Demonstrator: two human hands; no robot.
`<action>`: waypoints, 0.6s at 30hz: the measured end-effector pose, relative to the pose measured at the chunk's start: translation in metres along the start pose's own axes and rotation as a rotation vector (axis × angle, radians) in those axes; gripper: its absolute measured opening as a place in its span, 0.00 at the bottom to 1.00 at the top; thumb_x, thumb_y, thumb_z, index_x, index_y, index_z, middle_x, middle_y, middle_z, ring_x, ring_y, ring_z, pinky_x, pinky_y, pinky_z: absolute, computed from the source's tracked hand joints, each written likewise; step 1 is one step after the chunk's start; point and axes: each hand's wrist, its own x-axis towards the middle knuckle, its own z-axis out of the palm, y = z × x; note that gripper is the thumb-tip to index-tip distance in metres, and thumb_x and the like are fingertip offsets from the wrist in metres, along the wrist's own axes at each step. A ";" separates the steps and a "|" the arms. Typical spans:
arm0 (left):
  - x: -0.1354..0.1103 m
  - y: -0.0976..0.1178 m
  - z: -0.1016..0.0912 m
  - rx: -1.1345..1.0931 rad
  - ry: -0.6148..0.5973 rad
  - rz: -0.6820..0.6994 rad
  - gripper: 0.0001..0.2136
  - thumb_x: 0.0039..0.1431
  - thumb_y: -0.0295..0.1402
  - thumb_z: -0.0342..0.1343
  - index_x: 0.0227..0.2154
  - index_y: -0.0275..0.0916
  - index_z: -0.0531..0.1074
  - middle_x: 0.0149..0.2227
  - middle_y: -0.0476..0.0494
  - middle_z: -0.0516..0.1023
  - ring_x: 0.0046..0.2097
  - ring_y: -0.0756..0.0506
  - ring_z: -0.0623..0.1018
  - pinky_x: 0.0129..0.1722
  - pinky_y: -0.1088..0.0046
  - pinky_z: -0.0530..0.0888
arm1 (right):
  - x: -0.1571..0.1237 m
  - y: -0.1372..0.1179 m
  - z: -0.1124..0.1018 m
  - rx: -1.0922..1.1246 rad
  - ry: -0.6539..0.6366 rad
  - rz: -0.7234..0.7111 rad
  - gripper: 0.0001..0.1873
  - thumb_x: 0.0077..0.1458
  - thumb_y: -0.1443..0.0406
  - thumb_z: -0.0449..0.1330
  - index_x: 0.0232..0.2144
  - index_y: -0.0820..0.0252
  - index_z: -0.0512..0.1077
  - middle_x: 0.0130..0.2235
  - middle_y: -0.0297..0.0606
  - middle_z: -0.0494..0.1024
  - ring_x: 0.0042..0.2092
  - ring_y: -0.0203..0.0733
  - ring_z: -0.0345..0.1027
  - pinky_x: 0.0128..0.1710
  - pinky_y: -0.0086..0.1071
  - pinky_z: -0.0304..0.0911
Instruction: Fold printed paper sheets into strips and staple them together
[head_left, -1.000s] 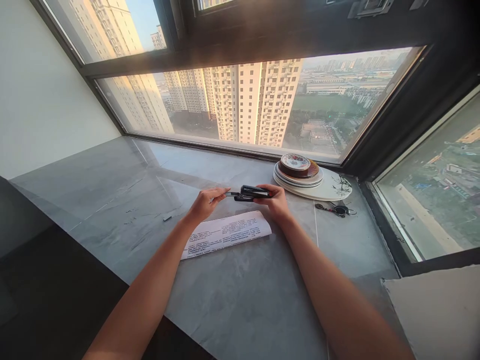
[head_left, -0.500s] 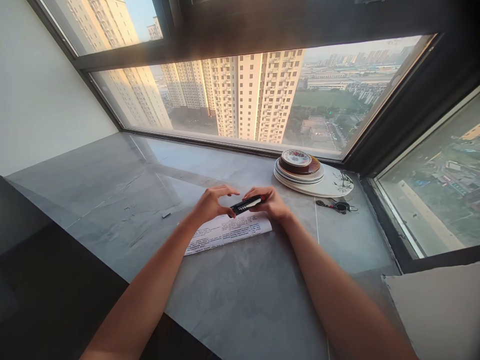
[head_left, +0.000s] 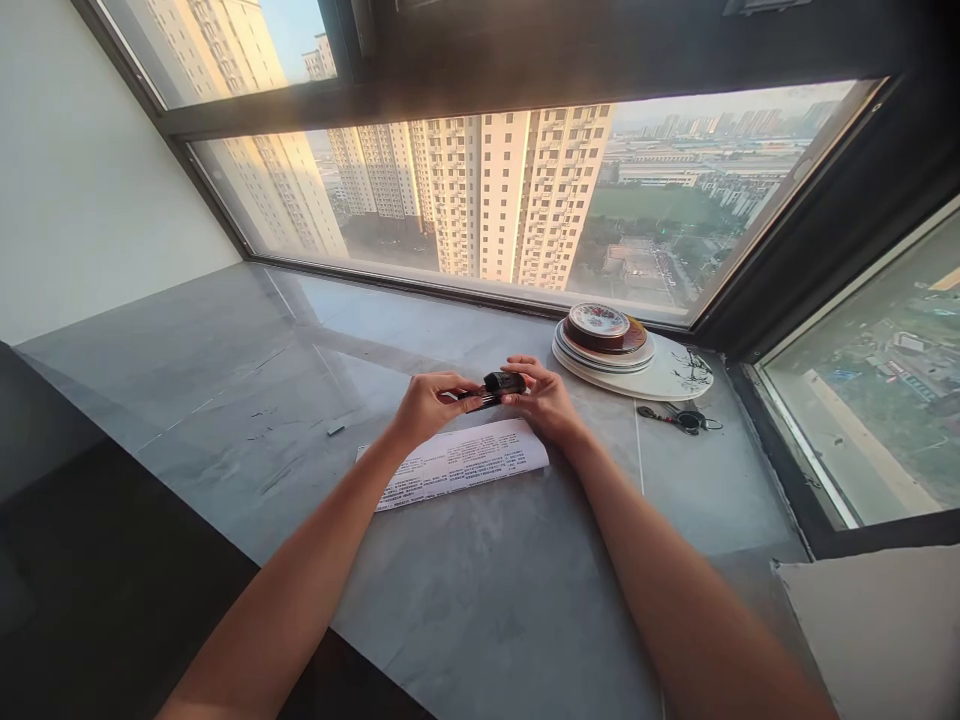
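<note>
Both hands hold a small black stapler [head_left: 505, 383] above the counter. It looks opened up, its black top part raised from a thin lower part with silvery metal. My left hand [head_left: 433, 405] pinches the lower part's left end between thumb and fingers. My right hand [head_left: 541, 398] grips the right end, its fingers over the top part. Beneath and nearer to me lies a folded sheet of printed paper [head_left: 465, 462], partly covered by my left forearm. A small grey strip, like a row of staples [head_left: 335, 431], lies left of my left hand.
A grey tiled counter [head_left: 480, 590] runs to the window. Stacked plates [head_left: 600, 345] stand at the back right on an oval white plate [head_left: 679, 375]. Keys on a ring [head_left: 686, 420] lie in front of them. The counter's edge [head_left: 247, 560] drops off at left.
The stapler has turned and its top part now stands apart from the lower part. My hands have risen slightly off the paper, and my left fingers have closed on the stapler's end.
</note>
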 end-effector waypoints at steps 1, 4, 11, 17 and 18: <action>0.000 0.001 0.003 0.006 0.028 0.006 0.13 0.56 0.43 0.68 0.38 0.40 0.84 0.37 0.44 0.83 0.40 0.43 0.82 0.37 0.68 0.82 | 0.001 0.002 0.000 0.022 0.028 0.017 0.25 0.38 0.62 0.80 0.42 0.49 0.82 0.58 0.39 0.70 0.59 0.49 0.66 0.58 0.41 0.64; -0.001 0.001 0.014 0.051 0.103 0.003 0.12 0.57 0.42 0.67 0.39 0.40 0.82 0.39 0.44 0.83 0.38 0.44 0.82 0.36 0.69 0.82 | 0.001 0.001 0.002 0.116 0.057 0.093 0.28 0.40 0.60 0.79 0.46 0.48 0.79 0.54 0.37 0.74 0.52 0.46 0.71 0.56 0.42 0.66; -0.005 0.013 0.025 0.209 0.049 0.026 0.14 0.64 0.44 0.61 0.45 0.40 0.75 0.43 0.44 0.80 0.40 0.45 0.82 0.40 0.68 0.81 | 0.000 -0.012 0.005 0.290 0.036 0.163 0.19 0.50 0.54 0.72 0.42 0.52 0.76 0.45 0.37 0.78 0.45 0.44 0.73 0.49 0.40 0.70; -0.016 0.042 0.025 0.404 -0.225 0.232 0.16 0.67 0.46 0.58 0.50 0.42 0.72 0.54 0.39 0.77 0.56 0.39 0.76 0.59 0.58 0.72 | 0.007 -0.004 -0.013 0.381 0.427 0.029 0.16 0.50 0.55 0.72 0.37 0.52 0.73 0.39 0.31 0.77 0.42 0.39 0.72 0.45 0.34 0.69; -0.019 0.043 0.028 0.410 -0.338 0.264 0.16 0.67 0.45 0.57 0.51 0.43 0.72 0.57 0.38 0.75 0.59 0.39 0.75 0.60 0.59 0.71 | 0.008 -0.002 -0.016 0.387 0.483 0.016 0.16 0.49 0.56 0.73 0.36 0.52 0.72 0.39 0.30 0.77 0.42 0.38 0.72 0.44 0.33 0.68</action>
